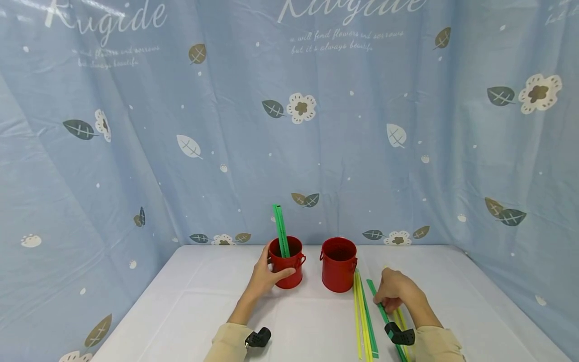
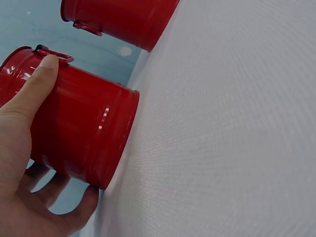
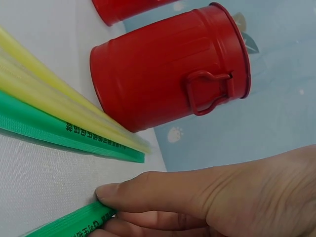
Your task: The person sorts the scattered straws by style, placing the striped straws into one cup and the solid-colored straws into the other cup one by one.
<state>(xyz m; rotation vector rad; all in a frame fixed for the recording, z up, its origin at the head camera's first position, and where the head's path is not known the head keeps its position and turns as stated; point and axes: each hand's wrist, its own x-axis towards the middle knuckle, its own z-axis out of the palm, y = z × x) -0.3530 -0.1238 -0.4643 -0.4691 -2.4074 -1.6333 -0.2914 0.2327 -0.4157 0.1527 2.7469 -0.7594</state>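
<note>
My left hand (image 1: pixel 263 276) grips the side of the left red bucket (image 1: pixel 291 277), thumb on the near side by its handle. Green straws (image 1: pixel 281 231) with a flat, wrapped look stand in that bucket and lean left. Beside it, apart, is a second red bucket (image 1: pixel 338 275); no straw shows above its rim. To its right, my right hand (image 1: pixel 399 290) pinches a green straw (image 3: pixel 74 222) with black print near its end, between thumb and fingers. The straw slants low over the white table; whether it touches the cloth I cannot tell.
Several yellow straws (image 1: pixel 363 322) and a green straw (image 1: pixel 369 322) lie in front of the right bucket. More yellow straws (image 1: pixel 400 318) lie partly hidden beneath my right hand. A blue patterned curtain (image 1: pixel 316 166) hangs behind the white table (image 1: pixel 190 301).
</note>
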